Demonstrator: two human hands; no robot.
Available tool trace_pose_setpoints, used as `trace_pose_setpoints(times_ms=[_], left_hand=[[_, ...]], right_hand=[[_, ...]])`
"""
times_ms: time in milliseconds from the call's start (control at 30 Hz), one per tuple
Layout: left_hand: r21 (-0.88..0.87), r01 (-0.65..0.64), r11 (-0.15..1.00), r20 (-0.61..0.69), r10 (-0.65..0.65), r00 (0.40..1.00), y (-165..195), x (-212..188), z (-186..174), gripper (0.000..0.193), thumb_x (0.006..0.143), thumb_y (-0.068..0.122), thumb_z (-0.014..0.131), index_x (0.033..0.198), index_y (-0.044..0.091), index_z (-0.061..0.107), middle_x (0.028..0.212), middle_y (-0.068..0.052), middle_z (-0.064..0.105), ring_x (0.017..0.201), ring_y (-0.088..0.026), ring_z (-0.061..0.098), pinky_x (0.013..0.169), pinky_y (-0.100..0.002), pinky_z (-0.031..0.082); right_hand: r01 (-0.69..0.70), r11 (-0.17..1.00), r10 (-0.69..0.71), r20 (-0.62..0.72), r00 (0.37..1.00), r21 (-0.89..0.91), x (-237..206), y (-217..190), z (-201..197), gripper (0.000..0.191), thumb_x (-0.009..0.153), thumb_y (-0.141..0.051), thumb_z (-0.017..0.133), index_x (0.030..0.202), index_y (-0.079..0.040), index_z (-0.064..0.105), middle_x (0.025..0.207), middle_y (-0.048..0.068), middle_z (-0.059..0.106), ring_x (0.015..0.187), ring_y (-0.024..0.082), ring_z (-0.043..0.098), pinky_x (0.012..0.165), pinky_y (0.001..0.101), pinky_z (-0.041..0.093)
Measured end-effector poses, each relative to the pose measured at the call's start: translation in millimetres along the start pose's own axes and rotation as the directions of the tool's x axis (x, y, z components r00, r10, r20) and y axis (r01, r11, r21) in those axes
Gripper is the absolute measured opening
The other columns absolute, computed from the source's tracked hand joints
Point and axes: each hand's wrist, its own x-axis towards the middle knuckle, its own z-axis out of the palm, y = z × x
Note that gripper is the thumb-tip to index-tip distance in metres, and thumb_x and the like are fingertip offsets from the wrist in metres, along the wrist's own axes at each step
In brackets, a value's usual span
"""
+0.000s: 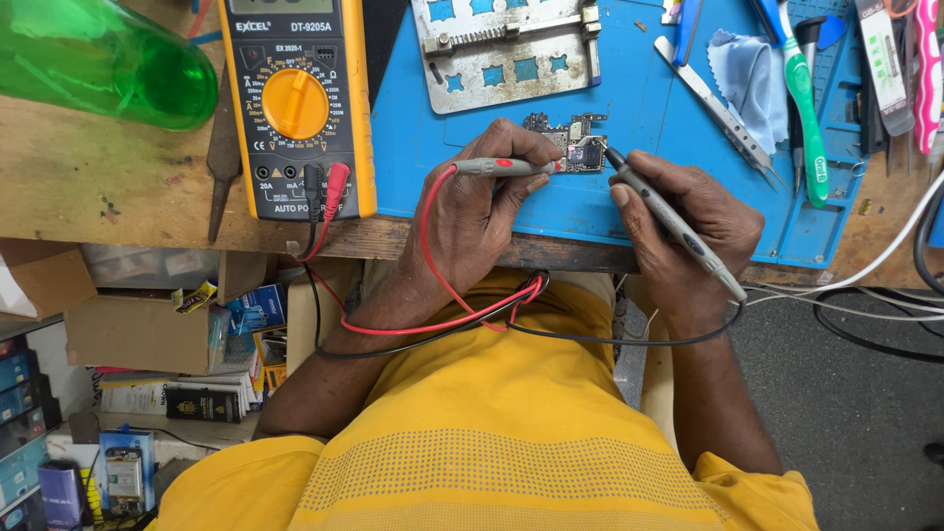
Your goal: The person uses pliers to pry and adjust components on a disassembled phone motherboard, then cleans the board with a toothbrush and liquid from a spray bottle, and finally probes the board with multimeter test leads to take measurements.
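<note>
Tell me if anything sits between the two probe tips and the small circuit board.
Nothing visible does. The red probe in the left hand and the black probe in the right hand both reach the circuit board unobstructed.

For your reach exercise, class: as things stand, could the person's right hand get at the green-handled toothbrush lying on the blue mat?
Probably yes, but not freely. The toothbrush lies just up and right of the right hand, with bare blue mat between. However, that hand grips a grey probe, which it would need to put down.

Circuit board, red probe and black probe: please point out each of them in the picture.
circuit board [580, 147], head view, on its metal shield.
red probe [501, 166], head view, on its grey handle in the left hand [472, 211].
black probe [669, 218], head view, on its handle's middle in the right hand [688, 226].
</note>
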Motion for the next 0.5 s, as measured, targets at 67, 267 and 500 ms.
trace_pose_setpoints(times_ms=[67, 267, 500], left_hand=[[0.002, -0.020, 1.000, 0.001, 0.020, 1.000, -0.6, -0.3, -0.1, 0.017, 0.103, 0.001, 0.067, 0.117, 0.003, 0.057, 0.113, -0.008, 0.069, 0.110, -0.025, 0.074, 0.090, -0.035, 0.063], [-0.015, -0.005, 1.000, -0.003, 0.005, 1.000, -1.2, -1.0, 0.2, 0.017, 0.103, 0.000, 0.067, 0.115, 0.003, 0.056, 0.115, -0.009, 0.070, 0.113, -0.026, 0.073, 0.092, -0.036, 0.063], [-0.012, 0.005, 1.000, 0.000, -0.005, 1.000, -2.6, -1.3, 1.7, 0.017, 0.103, 0.000, 0.067, 0.116, 0.003, 0.057, 0.113, -0.009, 0.070, 0.111, -0.026, 0.074, 0.091, -0.036, 0.064]], right_hand=[[0.042, 0.999, -0.042, 0.024, 0.999, -0.023, 0.4, 1.4, -4.8, 0.025, 0.103, -0.002, 0.082, 0.125, 0.001, 0.073, 0.109, 0.015, 0.076, 0.098, 0.017, 0.075, 0.084, 0.0250, 0.061], [0.118, 0.993, -0.119, -0.005, 0.993, -0.023, -3.2, 9.5, -10.6, 0.011, 0.112, -0.004, 0.080, 0.119, 0.002, 0.074, 0.110, 0.016, 0.076, 0.098, 0.019, 0.075, 0.086, 0.0267, 0.059], [0.052, 0.999, -0.052, 0.002, 0.999, -0.012, -2.1, 9.8, -6.6, 0.009, 0.111, -0.005, 0.075, 0.118, 0.001, 0.074, 0.108, 0.015, 0.076, 0.097, 0.018, 0.076, 0.084, 0.0264, 0.061]])
